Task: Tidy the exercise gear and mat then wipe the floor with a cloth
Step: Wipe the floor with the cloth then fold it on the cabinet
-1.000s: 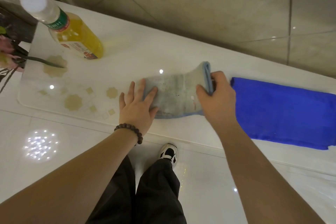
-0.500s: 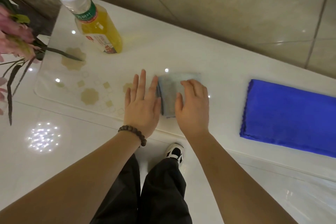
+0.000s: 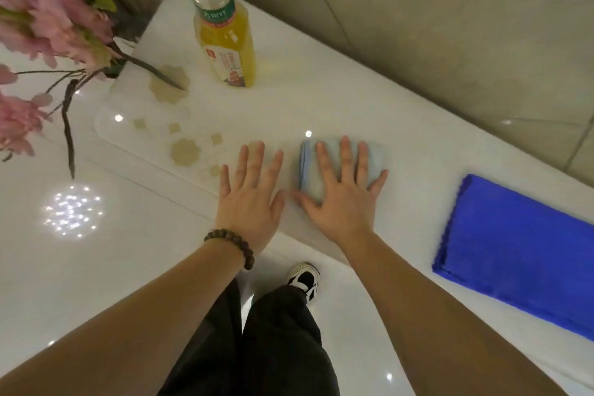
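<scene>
A small grey-blue cloth (image 3: 376, 157), folded into a compact square, lies on the white glossy tabletop (image 3: 321, 100). My right hand (image 3: 342, 190) presses flat on it with straight, spread fingers. My left hand (image 3: 250, 193), with a bead bracelet at the wrist, rests flat on the table just left of the cloth, fingers straight, not touching it. A larger bright blue cloth (image 3: 520, 241) lies folded on the table to the right, apart from both hands.
A bottle of yellow liquid (image 3: 225, 38) with a white cap stands at the back left. Pink flowers (image 3: 41, 42) on dark stems reach in from the left. A clear patterned mat (image 3: 154, 125) covers the table's left part. Tiled floor lies beyond the table; my shoe (image 3: 303, 280) is below.
My right hand folded the grey-blue cloth over from the right, then laid flat on top of it. My left hand slid off the cloth to its left. The view shifted left and closer.
</scene>
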Tool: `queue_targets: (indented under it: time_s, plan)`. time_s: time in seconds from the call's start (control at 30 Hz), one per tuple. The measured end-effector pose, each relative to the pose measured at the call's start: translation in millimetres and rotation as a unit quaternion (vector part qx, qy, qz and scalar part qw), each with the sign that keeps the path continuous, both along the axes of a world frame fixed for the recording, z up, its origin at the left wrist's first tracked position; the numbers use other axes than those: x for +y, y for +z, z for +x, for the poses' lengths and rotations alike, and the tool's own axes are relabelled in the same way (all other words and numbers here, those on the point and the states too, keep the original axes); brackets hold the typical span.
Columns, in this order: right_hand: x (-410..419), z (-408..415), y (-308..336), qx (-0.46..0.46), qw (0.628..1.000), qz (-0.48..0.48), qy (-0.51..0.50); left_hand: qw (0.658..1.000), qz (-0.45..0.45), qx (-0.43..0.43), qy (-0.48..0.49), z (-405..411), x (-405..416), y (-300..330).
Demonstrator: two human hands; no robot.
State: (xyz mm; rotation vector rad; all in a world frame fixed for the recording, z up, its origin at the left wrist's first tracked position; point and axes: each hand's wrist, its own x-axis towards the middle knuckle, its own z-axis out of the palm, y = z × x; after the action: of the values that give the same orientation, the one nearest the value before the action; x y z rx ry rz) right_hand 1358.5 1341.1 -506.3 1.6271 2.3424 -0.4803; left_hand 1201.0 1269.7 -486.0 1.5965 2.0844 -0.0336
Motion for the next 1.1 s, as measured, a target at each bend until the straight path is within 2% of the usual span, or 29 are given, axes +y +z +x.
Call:
queue_targets:
  time_s: [0.4, 0.57, 0.83, 0.93, 1.1]
  plan:
    - [-6, -6, 1, -0.032, 0.999, 0.030, -0.002, 0.981, -0.056, -0.002, 0.188, -5, -100, 23]
    - [-15, -17, 13, 0.020, 0.997, 0.063, -0.034, 0.969, -0.053, 0.000, 0.241, -17, -154, 30]
    - [-144, -45, 57, 0.128, 0.981, 0.109, 0.094, 0.951, -0.043, 0.009, 0.306, -23, -269, 59]
    - [-213, -54, 75, 0.155, 0.972, 0.119, 0.134, 0.936, -0.025, 0.012, 0.351, -24, -334, 75]
    - [-331, -64, 91, 0.164, 0.958, 0.082, 0.219, 0.908, -0.029, 0.026, 0.416, -18, -460, 97]
